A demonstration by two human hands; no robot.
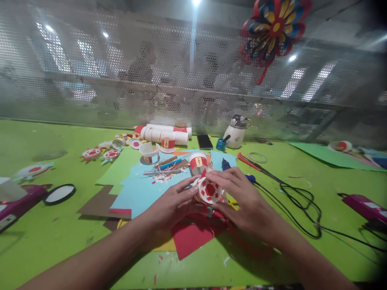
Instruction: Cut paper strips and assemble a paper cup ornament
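Observation:
Both hands hold one white paper cup (209, 190) with red paper squares on its bottom, tipped so the bottom faces me. My left hand (173, 205) grips its left side with the fingertips. My right hand (242, 199) wraps its right side and top. Under the hands lie red paper (193, 235), blue paper (142, 191) and a yellow sheet. Another white cup with a red band (198, 162) stands just behind, with pens and paper scraps (165, 169) beside it.
On the green table: stacked white cups (165, 134), decorated paper discs (101, 153), a phone (204, 141), a white jug (236, 131), a glue gun with black cord (290, 193), purple devices at left (18, 201) and right (367, 205). A paper pinwheel (275, 28) hangs on the perforated screen.

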